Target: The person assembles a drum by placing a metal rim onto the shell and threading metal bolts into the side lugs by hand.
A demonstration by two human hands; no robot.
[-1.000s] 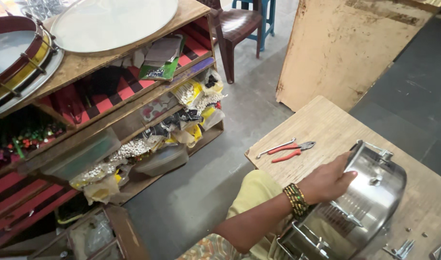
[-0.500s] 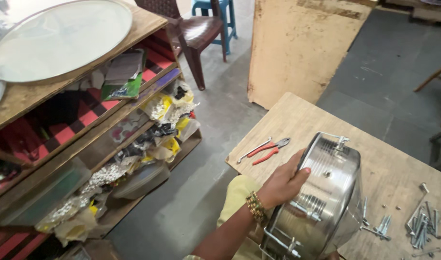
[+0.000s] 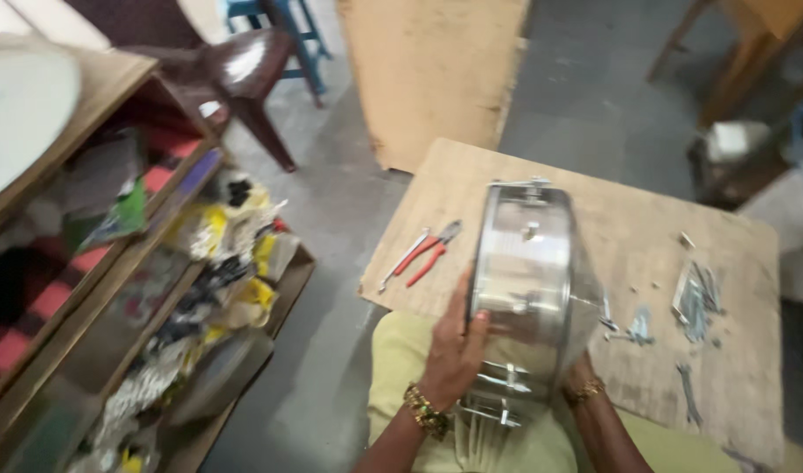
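Between both hands, upright on its edge over the lap: a shiny metal drum shell [image 3: 528,280], rim leaning slightly away, lower part resting near the table's near edge. Left hand [image 3: 454,346] pressed flat against the near face, fingers spread upward and closed on nothing, only bracing the side; gold bangles at the wrist. Right hand [image 3: 581,372] mostly hidden behind the shell, only the wrist with a bangle showing, so cannot tell how that grip sits, though touching the far side. Metal lugs and rods at the shell's bottom, just above the yellow-green clothing.

Just left of the shell, on the wooden table [image 3: 629,219]: red-handled pliers [image 3: 432,254] beside a slim metal tool, both close to the table's left edge. To the right, well apart from the shell, a scatter of screws and small metal parts [image 3: 695,298], blurred, reaching toward the right edge. Bare board behind the shell up to the far edge.

Beyond the left edge, open grey floor, a clear lane between table and a cluttered wooden shelf [image 3: 112,289] packed with bags and boxes. Farther back, a dark plastic chair [image 3: 235,79] and a plywood sheet [image 3: 432,70] standing just behind the table's far corner.
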